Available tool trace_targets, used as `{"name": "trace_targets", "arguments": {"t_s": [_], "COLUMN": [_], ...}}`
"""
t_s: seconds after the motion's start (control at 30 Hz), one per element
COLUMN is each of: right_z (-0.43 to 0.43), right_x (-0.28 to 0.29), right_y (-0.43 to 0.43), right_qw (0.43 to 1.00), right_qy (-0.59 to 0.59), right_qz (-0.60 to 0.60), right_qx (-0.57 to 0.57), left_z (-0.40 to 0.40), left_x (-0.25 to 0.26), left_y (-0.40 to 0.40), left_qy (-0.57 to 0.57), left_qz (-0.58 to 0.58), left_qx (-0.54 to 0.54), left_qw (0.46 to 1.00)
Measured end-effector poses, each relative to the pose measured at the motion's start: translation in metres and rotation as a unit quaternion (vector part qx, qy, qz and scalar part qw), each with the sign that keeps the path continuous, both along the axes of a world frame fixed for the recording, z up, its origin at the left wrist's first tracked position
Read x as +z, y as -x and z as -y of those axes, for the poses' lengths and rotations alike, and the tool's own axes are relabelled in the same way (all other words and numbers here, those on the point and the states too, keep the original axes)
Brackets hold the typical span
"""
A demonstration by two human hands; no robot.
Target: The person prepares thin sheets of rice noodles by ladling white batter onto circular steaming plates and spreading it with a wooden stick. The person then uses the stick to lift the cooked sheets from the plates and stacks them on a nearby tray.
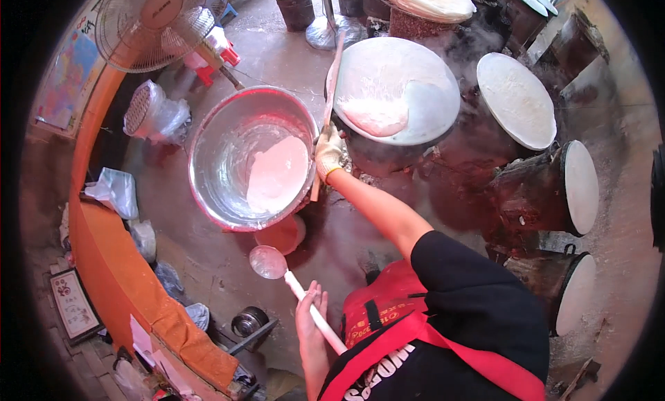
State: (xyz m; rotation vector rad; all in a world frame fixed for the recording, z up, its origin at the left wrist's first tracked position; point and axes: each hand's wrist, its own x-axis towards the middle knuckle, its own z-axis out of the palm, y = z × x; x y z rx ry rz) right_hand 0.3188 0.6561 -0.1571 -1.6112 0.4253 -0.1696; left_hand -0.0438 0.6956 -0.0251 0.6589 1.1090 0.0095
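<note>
A long-handled ladle (267, 262) lies across my left hand (313, 312), its white handle against the palm and its metal bowl below the basin. My right hand (331, 150), in a pale work glove, grips a long thin wooden strip (332, 92) beside the basin. The strip's far end reaches over the left edge of a round griddle (435, 102). Wet white batter (376, 118) lies thick at the griddle's near side, with a thinner layer beyond it. A large metal basin (221, 190) stands to the left and holds pale batter (278, 175).
Several round-topped drums curve along the right, one with a pale sheet (517, 101) on top. Stacked flat sheets (428, 1) lie at the back. A pedestal fan (161, 24) stands back left, near an orange-covered counter (111, 250). A metal pot (250, 322) sits low at left.
</note>
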Motion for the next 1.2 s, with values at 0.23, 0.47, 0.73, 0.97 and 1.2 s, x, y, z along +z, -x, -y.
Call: {"name": "trace_targets", "arguments": {"t_s": [0.23, 0.47, 0.73, 0.97, 1.2], "right_z": [0.059, 0.191, 0.206, 0.355, 0.352], "right_x": [0.05, 0.061, 0.083, 0.065, 0.101], "right_y": [0.108, 0.108, 0.1, 0.086, 0.092], "right_qw": [0.948, 0.964, 0.925, 0.921, 0.871], "right_qy": [-0.282, -0.221, -0.231, -0.219, -0.174], "right_qz": [-0.141, -0.144, -0.191, -0.261, -0.245], "right_qx": [-0.033, 0.002, 0.235, 0.19, 0.388], "left_z": [-0.01, 0.004, 0.046, 0.086, 0.143], "left_x": [-0.009, -0.017, -0.01, -0.014, 0.0], "left_y": [0.012, -0.019, -0.045, -0.063, -0.107], "left_qy": [0.035, 0.09, 0.087, 0.038, 0.076], "left_qz": [-0.001, 0.017, 0.017, 0.024, 0.025], "left_qx": [0.013, -0.019, -0.056, -0.072, -0.073], "left_qw": [0.999, 0.996, 0.994, 0.996, 0.994]}}
